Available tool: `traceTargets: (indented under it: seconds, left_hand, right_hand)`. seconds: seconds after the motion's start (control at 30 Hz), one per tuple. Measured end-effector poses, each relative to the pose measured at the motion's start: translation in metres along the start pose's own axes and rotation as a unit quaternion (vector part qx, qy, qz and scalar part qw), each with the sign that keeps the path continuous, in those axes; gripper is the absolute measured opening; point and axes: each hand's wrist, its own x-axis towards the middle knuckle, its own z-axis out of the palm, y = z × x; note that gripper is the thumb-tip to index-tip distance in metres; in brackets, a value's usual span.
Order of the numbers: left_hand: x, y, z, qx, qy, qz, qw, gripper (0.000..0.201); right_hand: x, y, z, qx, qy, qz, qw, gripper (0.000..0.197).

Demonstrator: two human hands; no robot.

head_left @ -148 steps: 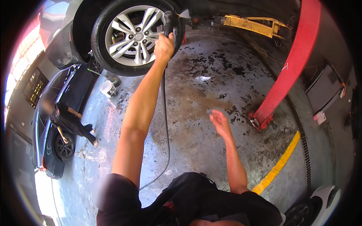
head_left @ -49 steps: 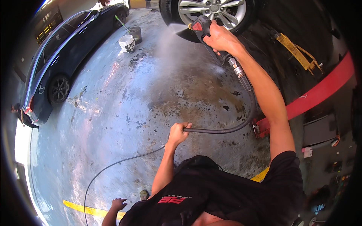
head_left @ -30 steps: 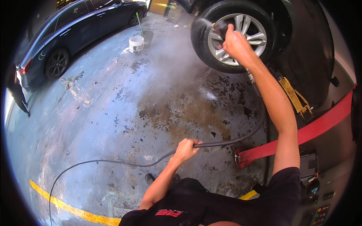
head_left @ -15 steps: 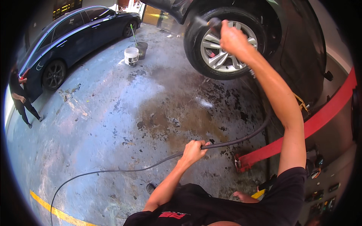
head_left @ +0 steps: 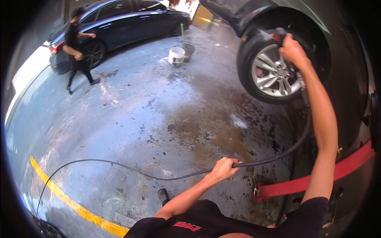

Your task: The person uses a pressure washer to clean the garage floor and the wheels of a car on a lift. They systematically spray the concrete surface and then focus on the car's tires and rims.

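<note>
My right hand (head_left: pixel 294 51) is stretched out at the upper right, its fingers wrapped round a dark spray gun (head_left: pixel 280 35). A white mist leaves the gun's tip toward the left, over the upper part of the black tire (head_left: pixel 247 65). The tire sits on a silver spoked wheel (head_left: pixel 271 81), raised off the floor. Lower down, my left hand (head_left: pixel 224 168) is closed round a black hose (head_left: pixel 274 158). From there the hose curves up toward the gun on the right and trails away to the left along the floor.
A red lift arm (head_left: pixel 309 186) crosses the lower right below the dark raised car (head_left: pixel 349 79). A white bucket (head_left: pixel 176 55) and a dark bucket (head_left: pixel 189 51) with a green stick stand on the wet floor. Behind them is a blue car (head_left: pixel 131 27); a co-worker (head_left: pixel 75 43) walks beside it.
My view has turned left, so the scene sits further right. The co-worker has walked right along the blue car. Both my hands keep their hold, and the spray still runs.
</note>
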Motion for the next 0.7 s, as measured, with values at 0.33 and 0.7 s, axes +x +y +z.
traceTargets:
  seconds: [0.33,0.7]
  left_hand:
    - [0.006,0.066,-0.04,-0.004,0.038,0.059,0.998,0.028]
    - [0.03,0.096,0.006,0.016,0.112,0.173,0.978,0.031]
  right_hand:
    - [-0.001,0.167,-0.072,0.296,-0.044,0.202,0.933,0.018]
    - [-0.121,0.374,-0.03,0.477,0.03,0.316,0.82,0.014]
